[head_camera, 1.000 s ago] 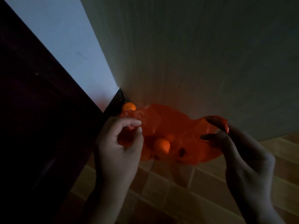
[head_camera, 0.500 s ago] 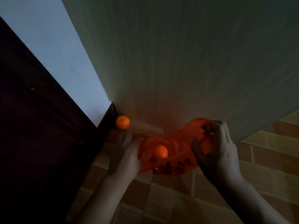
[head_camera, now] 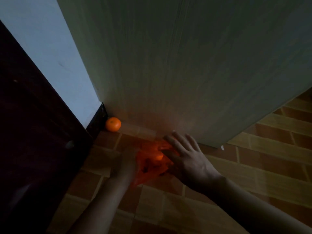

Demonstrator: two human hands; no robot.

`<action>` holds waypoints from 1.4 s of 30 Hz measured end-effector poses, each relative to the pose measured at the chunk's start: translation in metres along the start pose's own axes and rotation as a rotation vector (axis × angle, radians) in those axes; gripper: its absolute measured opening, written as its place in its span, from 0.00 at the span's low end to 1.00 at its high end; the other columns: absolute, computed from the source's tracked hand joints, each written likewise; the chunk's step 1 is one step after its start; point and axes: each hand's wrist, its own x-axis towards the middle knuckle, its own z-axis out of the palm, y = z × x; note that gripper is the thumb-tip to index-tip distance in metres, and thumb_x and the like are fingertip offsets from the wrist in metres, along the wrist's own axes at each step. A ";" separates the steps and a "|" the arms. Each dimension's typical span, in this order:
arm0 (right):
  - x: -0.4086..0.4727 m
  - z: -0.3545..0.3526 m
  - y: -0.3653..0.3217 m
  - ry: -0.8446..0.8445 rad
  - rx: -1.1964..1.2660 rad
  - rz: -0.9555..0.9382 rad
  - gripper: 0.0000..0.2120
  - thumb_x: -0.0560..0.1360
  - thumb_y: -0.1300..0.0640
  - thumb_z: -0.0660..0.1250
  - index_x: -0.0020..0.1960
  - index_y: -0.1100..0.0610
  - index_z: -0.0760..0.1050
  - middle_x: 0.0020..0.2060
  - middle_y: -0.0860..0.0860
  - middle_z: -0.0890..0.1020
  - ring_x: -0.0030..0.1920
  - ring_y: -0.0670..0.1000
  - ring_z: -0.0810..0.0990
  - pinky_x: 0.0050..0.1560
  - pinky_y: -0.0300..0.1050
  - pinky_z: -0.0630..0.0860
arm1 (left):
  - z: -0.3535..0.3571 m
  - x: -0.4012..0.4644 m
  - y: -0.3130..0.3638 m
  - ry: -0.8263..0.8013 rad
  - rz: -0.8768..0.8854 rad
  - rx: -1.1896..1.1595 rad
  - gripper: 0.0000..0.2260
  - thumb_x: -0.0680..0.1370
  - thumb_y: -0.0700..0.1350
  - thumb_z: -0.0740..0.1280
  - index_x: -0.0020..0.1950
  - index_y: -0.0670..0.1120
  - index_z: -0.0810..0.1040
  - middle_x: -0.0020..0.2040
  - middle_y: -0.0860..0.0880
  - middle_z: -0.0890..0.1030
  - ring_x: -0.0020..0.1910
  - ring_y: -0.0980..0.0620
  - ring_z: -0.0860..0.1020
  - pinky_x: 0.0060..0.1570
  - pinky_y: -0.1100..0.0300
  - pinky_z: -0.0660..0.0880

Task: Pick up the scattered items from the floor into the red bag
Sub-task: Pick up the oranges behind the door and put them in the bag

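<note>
Because the red bag (head_camera: 152, 162) lies crumpled on the tiled floor (head_camera: 253, 166) between the two hands, its mouth looks slack and hard to drop anything into. A bright orange patch shows through the thin plastic, probably one fruit already inside. The right hand (head_camera: 189, 159) rests on the bag's right side with fingers spread and straight, pressing rather than gripping, likely to keep the plastic from sliding. The left hand (head_camera: 126, 162) sits at the bag's left edge, but it is blurred and dim, so I cannot tell whether it pinches the plastic or only touches it. One orange (head_camera: 113, 124) sits loose on the floor, wedged in the corner where the pale wooden panel (head_camera: 185, 65) meets the dark skirting, well apart from the bag. Reaching it probably means freeing the left hand, the nearer one.
</note>
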 end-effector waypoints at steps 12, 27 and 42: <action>-0.053 -0.020 0.023 0.258 0.261 0.263 0.06 0.79 0.62 0.70 0.54 0.57 0.84 0.49 0.50 0.81 0.39 0.48 0.80 0.38 0.36 0.73 | -0.028 0.016 0.050 -0.131 0.120 -0.127 0.06 0.78 0.42 0.69 0.46 0.54 0.82 0.43 0.54 0.83 0.45 0.53 0.82 0.45 0.53 0.79; -0.035 -0.008 0.033 0.404 0.073 0.250 0.22 0.75 0.63 0.73 0.68 0.56 0.79 0.71 0.53 0.77 0.70 0.60 0.75 0.64 0.62 0.70 | -0.039 0.000 0.055 0.344 0.548 0.126 0.23 0.75 0.34 0.72 0.67 0.51 0.81 0.65 0.50 0.74 0.64 0.46 0.75 0.59 0.50 0.79; -0.005 0.106 0.052 -0.527 0.138 0.246 0.55 0.73 0.27 0.66 0.84 0.47 0.37 0.83 0.46 0.34 0.83 0.52 0.35 0.82 0.66 0.44 | 0.062 -0.011 -0.025 -0.283 0.142 0.470 0.48 0.74 0.61 0.75 0.85 0.53 0.51 0.86 0.50 0.40 0.84 0.44 0.36 0.81 0.40 0.52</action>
